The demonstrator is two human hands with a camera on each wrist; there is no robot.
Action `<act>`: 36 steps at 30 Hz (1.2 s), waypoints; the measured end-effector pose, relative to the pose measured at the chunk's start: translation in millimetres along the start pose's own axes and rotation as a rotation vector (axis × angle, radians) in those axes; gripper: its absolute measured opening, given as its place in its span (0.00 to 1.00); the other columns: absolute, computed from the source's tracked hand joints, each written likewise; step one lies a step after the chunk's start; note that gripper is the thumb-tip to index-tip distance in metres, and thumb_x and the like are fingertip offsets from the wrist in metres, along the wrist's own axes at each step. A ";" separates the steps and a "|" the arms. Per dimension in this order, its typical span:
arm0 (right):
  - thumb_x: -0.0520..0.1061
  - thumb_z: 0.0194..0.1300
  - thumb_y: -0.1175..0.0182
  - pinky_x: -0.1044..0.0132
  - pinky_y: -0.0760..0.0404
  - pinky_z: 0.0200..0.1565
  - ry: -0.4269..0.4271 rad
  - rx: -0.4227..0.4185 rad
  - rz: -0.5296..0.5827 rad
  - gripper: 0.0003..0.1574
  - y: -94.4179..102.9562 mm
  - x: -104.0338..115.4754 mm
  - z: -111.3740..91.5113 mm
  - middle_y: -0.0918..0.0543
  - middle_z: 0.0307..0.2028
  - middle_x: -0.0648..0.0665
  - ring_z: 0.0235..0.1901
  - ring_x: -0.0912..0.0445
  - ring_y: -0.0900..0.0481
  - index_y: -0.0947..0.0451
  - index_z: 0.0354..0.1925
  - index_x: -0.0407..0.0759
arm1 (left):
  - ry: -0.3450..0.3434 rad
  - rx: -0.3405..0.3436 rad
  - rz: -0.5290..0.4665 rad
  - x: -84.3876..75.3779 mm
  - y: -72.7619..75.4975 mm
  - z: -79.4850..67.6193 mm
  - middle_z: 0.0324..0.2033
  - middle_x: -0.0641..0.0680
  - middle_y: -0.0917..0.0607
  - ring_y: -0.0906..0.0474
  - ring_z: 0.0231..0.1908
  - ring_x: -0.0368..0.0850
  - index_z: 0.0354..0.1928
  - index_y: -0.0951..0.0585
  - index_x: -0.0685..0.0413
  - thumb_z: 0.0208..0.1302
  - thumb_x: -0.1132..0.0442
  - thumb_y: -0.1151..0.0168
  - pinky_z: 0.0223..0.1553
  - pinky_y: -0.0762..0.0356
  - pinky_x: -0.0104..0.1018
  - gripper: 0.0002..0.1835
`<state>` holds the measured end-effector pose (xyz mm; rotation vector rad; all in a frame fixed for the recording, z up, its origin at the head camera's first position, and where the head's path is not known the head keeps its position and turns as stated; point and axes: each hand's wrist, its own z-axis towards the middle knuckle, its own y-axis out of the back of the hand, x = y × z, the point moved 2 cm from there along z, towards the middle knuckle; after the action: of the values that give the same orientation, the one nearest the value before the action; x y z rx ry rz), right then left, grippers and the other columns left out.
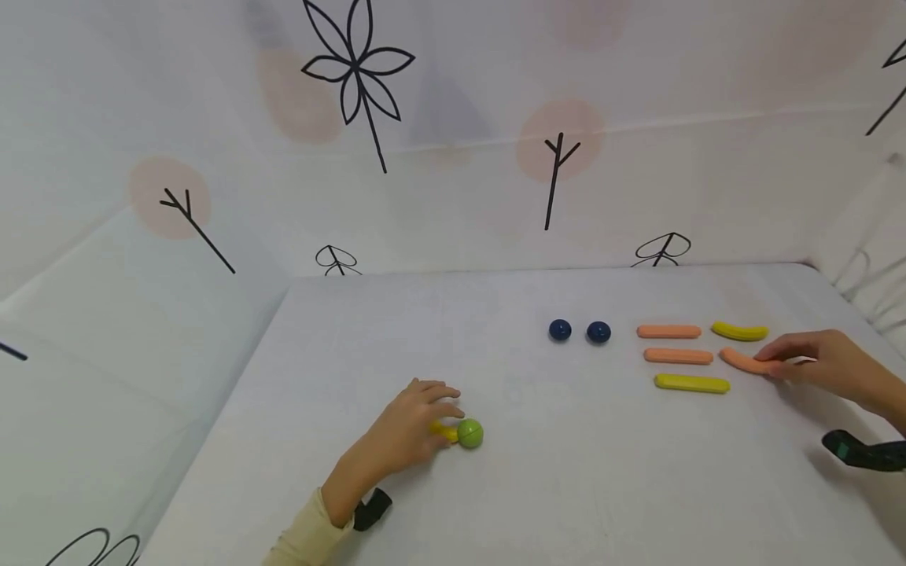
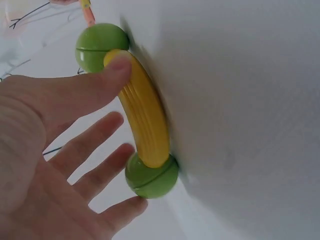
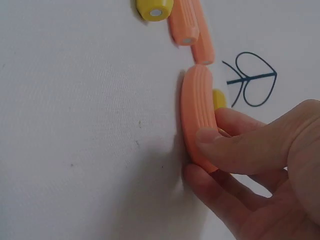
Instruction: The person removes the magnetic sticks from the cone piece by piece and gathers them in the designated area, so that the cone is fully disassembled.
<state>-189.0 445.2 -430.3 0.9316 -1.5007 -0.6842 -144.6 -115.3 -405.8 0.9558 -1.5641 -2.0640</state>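
My left hand (image 1: 410,428) pinches a yellow curved stick (image 2: 142,115) near one end, the thumb pressed on its ridged face. One green ball (image 2: 102,45) sits at the end by the thumb and a second green ball (image 2: 150,175) at the other, close to the spread lower fingers. In the head view the back of the hand hides most of this piece. Over on the right side, my right hand (image 1: 821,365) grips an orange curved stick (image 3: 197,110) between thumb and fingers at its near end. That stick lies close along the white surface.
Left of the right hand are two straight orange sticks (image 1: 668,332) in rows, with a straight yellow stick (image 1: 692,384) below them. A yellow curved stick (image 1: 739,331) lies behind. Two dark blue balls (image 1: 560,330) stand farther left. Patterned cloth (image 1: 453,196) rises behind the table.
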 end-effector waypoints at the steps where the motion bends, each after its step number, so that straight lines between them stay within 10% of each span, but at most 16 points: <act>1: 0.35 0.57 0.39 0.60 0.21 0.30 0.006 -0.010 -0.008 0.11 0.3 0.3 1.5 0.20 0.39 0.32 0.41 0.36 0.28 0.19 0.40 0.30 | 0.009 0.011 -0.003 2.1 -0.4 -0.3 0.53 0.50 0.20 0.29 0.57 0.49 0.42 0.14 0.49 0.50 0.61 0.27 0.61 0.40 0.59 0.14; 17: 0.35 0.52 0.34 0.43 0.23 0.32 0.105 -0.185 -0.137 0.12 -0.6 48.0 -9.3 0.22 0.38 0.26 0.36 0.37 0.27 0.20 0.37 0.30 | 0.028 -0.013 0.034 7.0 -4.8 0.8 0.36 0.43 0.14 0.25 0.53 0.47 0.37 0.11 0.45 0.47 0.55 0.26 0.59 0.34 0.47 0.12; 24: 0.34 0.51 0.31 0.67 0.22 0.29 0.328 -0.225 -0.154 0.11 -8.6 102.6 -17.8 0.19 0.34 0.43 0.33 0.57 0.25 0.18 0.35 0.40 | 0.035 -0.027 0.042 5.4 -4.9 0.2 0.36 0.41 0.14 0.24 0.51 0.46 0.36 0.11 0.45 0.47 0.55 0.26 0.58 0.33 0.48 0.12; 30: 0.34 0.52 0.31 0.70 0.24 0.30 0.544 -0.076 -0.043 0.15 -27.3 154.7 -26.0 0.19 0.32 0.54 0.32 0.68 0.26 0.20 0.39 0.47 | 0.018 -0.033 0.044 6.2 -3.6 -0.1 0.35 0.41 0.14 0.24 0.49 0.44 0.36 0.12 0.45 0.47 0.64 0.25 0.53 0.29 0.46 0.12; 36: 0.37 0.58 0.35 0.70 0.22 0.33 0.556 0.148 0.029 0.11 -53.9 202.8 -26.0 0.19 0.36 0.55 0.34 0.65 0.25 0.20 0.41 0.47 | 0.014 -0.027 0.040 6.1 -2.0 0.0 0.34 0.40 0.14 0.23 0.47 0.42 0.36 0.12 0.44 0.47 0.64 0.26 0.48 0.27 0.41 0.11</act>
<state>-154.0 246.5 -367.1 1.1014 -1.0727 -0.2582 -148.7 -118.7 -409.5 0.9208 -1.5319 -2.0416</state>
